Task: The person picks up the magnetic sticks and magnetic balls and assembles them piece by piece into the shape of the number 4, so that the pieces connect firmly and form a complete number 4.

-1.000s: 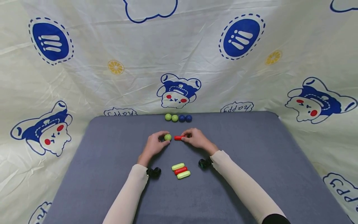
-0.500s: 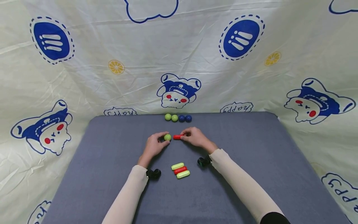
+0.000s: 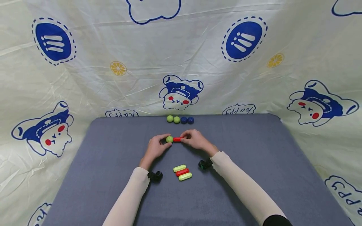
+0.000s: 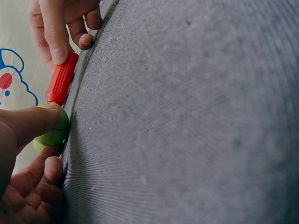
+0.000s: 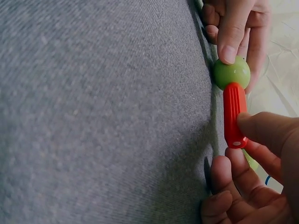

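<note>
Closing the earlier gap, right hand (image 3: 195, 139) pinches the red grooved rod (image 5: 234, 109) end-on against the green ball (image 5: 231, 73) pinched in left hand (image 3: 155, 147) over the bench (image 3: 113, 150), so joining looks underway, seating unclear.

There are three smooth light-green round balls (image 3: 169, 139), and two smooth dark-blue round balls (image 3: 183, 120), so five balls altogether. Of the red ridged plastic-looking rods (image 3: 177, 139) there are two, and of the pale yellow-green rods (image 3: 185, 176) there are also two, which makes four rods. The black wrist-worn cameras (image 3: 155, 176) are two.
</note>
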`<act>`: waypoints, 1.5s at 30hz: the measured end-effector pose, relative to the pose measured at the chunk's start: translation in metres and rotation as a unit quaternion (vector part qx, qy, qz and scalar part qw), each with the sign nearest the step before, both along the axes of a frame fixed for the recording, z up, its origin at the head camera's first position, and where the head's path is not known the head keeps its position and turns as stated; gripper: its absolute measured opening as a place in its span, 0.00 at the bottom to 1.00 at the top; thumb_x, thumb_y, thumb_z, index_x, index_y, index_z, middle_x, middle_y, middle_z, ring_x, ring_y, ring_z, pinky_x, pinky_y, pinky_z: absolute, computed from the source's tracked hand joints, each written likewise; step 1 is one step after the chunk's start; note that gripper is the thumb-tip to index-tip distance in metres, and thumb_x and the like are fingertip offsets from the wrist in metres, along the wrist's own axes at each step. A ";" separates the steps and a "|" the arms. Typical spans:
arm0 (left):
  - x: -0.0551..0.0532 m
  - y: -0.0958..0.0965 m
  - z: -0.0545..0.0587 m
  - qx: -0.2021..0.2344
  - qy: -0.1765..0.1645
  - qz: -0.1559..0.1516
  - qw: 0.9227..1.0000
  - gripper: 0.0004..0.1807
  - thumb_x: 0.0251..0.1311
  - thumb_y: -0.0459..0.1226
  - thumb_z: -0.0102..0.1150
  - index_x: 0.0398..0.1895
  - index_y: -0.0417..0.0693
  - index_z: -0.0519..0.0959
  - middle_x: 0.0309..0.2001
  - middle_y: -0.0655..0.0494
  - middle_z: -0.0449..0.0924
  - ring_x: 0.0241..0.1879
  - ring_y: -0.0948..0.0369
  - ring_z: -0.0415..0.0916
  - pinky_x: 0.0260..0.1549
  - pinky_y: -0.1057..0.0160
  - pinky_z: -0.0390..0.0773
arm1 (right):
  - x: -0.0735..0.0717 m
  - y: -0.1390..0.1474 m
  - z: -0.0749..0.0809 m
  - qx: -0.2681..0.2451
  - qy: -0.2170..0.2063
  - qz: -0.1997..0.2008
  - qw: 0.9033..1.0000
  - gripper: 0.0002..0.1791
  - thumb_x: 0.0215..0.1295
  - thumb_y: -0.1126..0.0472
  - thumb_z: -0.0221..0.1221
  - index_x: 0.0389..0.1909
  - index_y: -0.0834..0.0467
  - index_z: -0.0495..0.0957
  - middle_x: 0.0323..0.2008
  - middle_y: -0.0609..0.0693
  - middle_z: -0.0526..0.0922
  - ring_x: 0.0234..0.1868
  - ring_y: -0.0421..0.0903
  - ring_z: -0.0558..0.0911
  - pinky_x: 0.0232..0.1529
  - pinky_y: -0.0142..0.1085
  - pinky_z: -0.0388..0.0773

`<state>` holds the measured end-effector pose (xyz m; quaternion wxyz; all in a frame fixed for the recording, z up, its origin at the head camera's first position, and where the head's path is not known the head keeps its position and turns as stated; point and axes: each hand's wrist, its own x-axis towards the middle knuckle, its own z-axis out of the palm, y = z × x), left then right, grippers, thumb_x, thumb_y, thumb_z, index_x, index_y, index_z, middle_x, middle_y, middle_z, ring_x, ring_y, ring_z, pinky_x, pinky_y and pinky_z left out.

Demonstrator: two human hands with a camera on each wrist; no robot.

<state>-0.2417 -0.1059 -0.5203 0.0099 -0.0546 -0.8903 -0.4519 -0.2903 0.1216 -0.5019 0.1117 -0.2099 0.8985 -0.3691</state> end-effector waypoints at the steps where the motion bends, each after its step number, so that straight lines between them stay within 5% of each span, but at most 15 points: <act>1: 0.000 0.000 0.000 -0.001 0.001 0.001 1.000 0.22 0.63 0.39 0.71 0.61 0.52 0.84 0.47 0.48 0.84 0.22 0.64 0.68 0.24 0.65 0.67 | 0.000 0.000 0.000 -0.002 -0.004 -0.001 1.000 0.10 0.72 0.56 0.64 0.46 0.58 0.86 0.37 0.50 0.84 0.36 0.43 0.76 0.38 0.34 0.71; 7: 0.000 -0.001 0.001 0.003 -0.001 0.002 1.000 0.23 0.63 0.39 0.72 0.61 0.52 0.84 0.35 0.49 0.80 0.19 0.64 0.67 0.22 0.65 0.66 | -0.004 0.005 0.007 -0.018 -0.022 -0.010 1.000 0.12 0.74 0.55 0.62 0.50 0.58 0.85 0.42 0.52 0.85 0.38 0.45 0.80 0.37 0.34 0.77; 14: 0.002 -0.001 -0.002 0.007 -0.003 0.001 1.000 0.22 0.63 0.39 0.72 0.61 0.53 0.84 0.36 0.50 0.79 0.20 0.63 0.67 0.23 0.64 0.67 | -0.026 0.011 0.017 -0.014 0.043 -0.028 0.999 0.12 0.72 0.59 0.62 0.49 0.62 0.84 0.40 0.54 0.85 0.39 0.48 0.81 0.40 0.37 0.80; 24: 0.005 -0.001 -0.002 0.018 -0.008 -0.003 1.000 0.22 0.63 0.38 0.71 0.61 0.50 0.84 0.31 0.50 0.76 0.20 0.64 0.66 0.23 0.65 0.66 | -0.050 0.019 0.020 -0.021 0.063 -0.106 0.992 0.16 0.72 0.59 0.63 0.56 0.61 0.82 0.48 0.58 0.83 0.47 0.54 0.81 0.48 0.47 0.79; 38: 0.004 0.001 -0.003 0.029 -0.020 0.002 0.999 0.23 0.64 0.39 0.71 0.62 0.51 0.83 0.44 0.46 0.81 0.20 0.64 0.66 0.23 0.65 0.66 | -0.064 0.032 0.004 0.007 0.024 -0.141 0.990 0.29 0.72 0.54 0.63 0.69 0.61 0.71 0.61 0.63 0.78 0.58 0.59 0.80 0.57 0.52 0.79; 45: 0.003 -0.002 0.000 0.021 -0.019 0.000 1.000 0.23 0.64 0.40 0.71 0.62 0.51 0.83 0.36 0.49 0.78 0.21 0.63 0.66 0.24 0.64 0.66 | -0.068 0.028 -0.003 0.004 0.029 -0.147 0.989 0.28 0.70 0.54 0.64 0.66 0.61 0.73 0.58 0.63 0.81 0.58 0.58 0.80 0.60 0.53 0.77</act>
